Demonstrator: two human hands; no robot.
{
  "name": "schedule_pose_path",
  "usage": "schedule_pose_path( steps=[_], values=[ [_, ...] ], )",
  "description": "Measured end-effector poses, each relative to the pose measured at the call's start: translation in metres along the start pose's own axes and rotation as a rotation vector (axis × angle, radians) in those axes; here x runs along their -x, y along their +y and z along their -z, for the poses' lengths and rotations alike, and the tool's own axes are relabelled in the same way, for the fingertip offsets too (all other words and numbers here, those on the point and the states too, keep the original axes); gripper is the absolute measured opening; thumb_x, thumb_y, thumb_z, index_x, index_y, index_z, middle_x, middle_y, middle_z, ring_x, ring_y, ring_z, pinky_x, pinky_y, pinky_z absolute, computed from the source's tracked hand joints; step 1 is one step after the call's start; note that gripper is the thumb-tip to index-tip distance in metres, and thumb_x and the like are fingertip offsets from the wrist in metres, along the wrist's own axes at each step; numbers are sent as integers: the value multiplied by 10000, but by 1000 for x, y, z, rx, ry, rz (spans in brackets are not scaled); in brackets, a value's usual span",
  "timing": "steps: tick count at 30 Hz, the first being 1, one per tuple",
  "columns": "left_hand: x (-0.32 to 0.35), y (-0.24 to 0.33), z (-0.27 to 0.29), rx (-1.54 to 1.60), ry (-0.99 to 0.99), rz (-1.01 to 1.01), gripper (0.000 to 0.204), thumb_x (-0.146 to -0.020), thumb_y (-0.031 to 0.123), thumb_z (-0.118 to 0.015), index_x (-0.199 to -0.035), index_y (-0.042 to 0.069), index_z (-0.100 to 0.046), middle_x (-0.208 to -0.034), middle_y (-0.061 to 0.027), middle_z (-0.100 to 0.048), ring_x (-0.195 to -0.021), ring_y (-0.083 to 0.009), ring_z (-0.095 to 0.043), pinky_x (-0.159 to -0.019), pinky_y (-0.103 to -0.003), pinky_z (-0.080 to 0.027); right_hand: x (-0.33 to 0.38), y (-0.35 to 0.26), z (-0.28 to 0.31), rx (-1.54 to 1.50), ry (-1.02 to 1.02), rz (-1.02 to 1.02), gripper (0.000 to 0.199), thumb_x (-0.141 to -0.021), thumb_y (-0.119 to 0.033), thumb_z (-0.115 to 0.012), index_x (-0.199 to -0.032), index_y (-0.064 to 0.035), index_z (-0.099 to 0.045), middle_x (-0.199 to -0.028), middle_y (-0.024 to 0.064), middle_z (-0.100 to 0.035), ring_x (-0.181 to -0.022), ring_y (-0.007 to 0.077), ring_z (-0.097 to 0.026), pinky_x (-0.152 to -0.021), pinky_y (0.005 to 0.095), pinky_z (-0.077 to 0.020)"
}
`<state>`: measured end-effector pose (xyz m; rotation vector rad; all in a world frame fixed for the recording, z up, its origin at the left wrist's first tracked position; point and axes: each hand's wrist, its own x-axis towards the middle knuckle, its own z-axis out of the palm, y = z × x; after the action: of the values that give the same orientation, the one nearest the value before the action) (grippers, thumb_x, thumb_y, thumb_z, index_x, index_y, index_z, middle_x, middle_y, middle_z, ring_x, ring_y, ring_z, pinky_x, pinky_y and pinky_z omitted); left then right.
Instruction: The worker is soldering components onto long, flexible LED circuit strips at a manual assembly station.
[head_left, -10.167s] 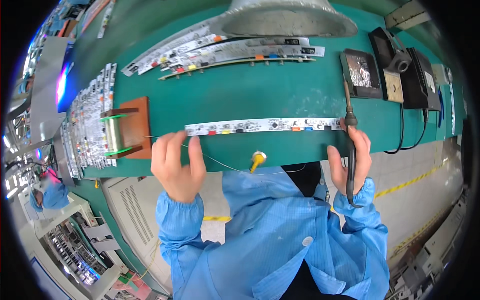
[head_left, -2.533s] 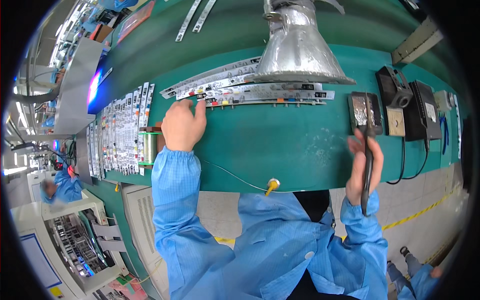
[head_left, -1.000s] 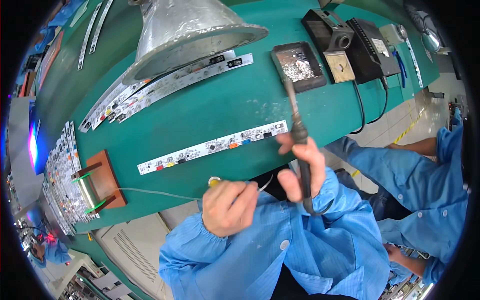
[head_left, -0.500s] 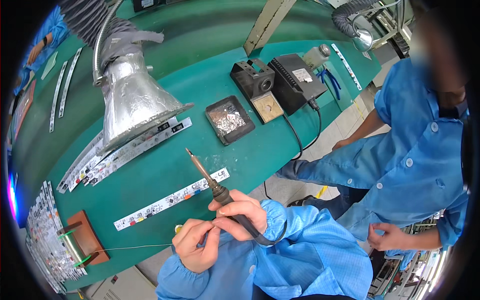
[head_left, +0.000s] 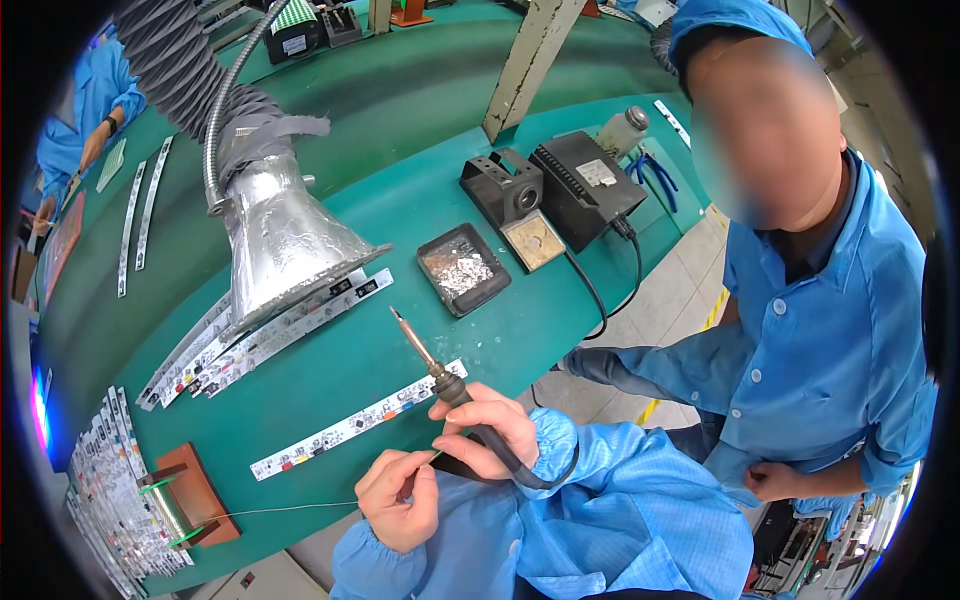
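My right hand (head_left: 490,430) is closed round the handle of a soldering iron (head_left: 450,388). Its bare tip points up and away over the bench, apart from any board. Just left of it, my left hand (head_left: 400,505) pinches a thin solder wire (head_left: 290,507), with fingertips close to the right hand. This wire runs left to a spool (head_left: 168,510) on a brown wooden stand (head_left: 215,505). Beyond my hands, a narrow white circuit board strip (head_left: 345,430) with small coloured parts lies on the green bench; the iron passes over its right end.
A silver fume hood (head_left: 285,230) hangs over several board strips (head_left: 300,317). More strips (head_left: 105,490) pile up at left. Behind are a solder-scrap tray (head_left: 490,297), an iron holder (head_left: 500,185), a black soldering station (head_left: 580,190) and blue pliers (head_left: 660,180). A co-worker (head_left: 820,330) stands at right.
The whole view has shifted, with the bench lower and slightly right. The co-worker's head now shows at right, and their hand hangs lower. My hands keep hold of the iron and wire.
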<state>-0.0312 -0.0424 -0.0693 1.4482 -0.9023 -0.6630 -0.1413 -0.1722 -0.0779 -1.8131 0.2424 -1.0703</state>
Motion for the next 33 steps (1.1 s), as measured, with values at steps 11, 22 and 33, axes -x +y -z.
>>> schedule_pose_path(
  steps=[11, 22, 33],
  values=[
    [-13, 4, 4, -120, 96, -92, 170, -705, -86, -636, -862, -27, -662, -696, -98, -592, -583, -189, -587, -535, -262, -459, -1, 9, 33, 122, 66, -88, 508, -841, 12, -604, -1285, -90, -378, -1056, 217, -556, -677, 199, -592, -578, 351, -515],
    [-26, -20, -11, -363, 277, -237, 108, -717, -54, -679, -753, -2, -591, -889, -115, -625, -560, -100, -536, -464, -242, -409, -26, 14, 72, 57, -166, -312, 365, -908, -277, -547, -1023, 67, -577, -807, 168, -571, -588, 171, -519, -556, 267, -396],
    [-35, -20, -21, -351, 264, -118, 129, -711, -22, -664, -735, 14, -543, -1008, -146, -618, -620, -239, -631, -504, -316, -497, -50, 21, 77, -76, -148, -429, 278, -802, -234, -630, -846, 37, -589, -743, 116, -526, -558, 117, -427, -459, 223, -327]
  ],
)
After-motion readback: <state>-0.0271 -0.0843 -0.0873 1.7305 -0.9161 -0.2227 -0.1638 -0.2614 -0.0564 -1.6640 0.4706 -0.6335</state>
